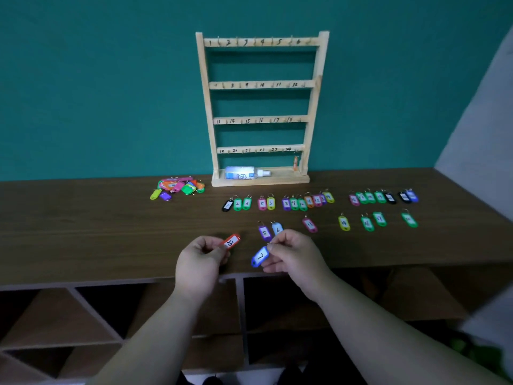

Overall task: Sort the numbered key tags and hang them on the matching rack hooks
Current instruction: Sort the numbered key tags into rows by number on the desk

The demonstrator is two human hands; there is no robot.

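My left hand (201, 259) pinches a red key tag marked 23 (231, 241) above the table's front edge. Beside it, my right hand (294, 252) holds a blue tag marked 7 (260, 257) by its ring, so the tag hangs down to the left. A wooden rack (312, 112) with four rows of numbered hooks stands against the wall; one orange tag (296, 163) hangs at its lower right. Numbered tags lie in rows on the table (97, 232), among them a purple 5 (264, 232) and a light blue 6 (277, 228) just beyond my right hand.
A heap of unsorted coloured tags (177, 187) lies left of the rack. A small clear bottle (245, 172) lies on the rack's base. Open cubby shelves sit below the table's front edge. A pale wall rises at the right.
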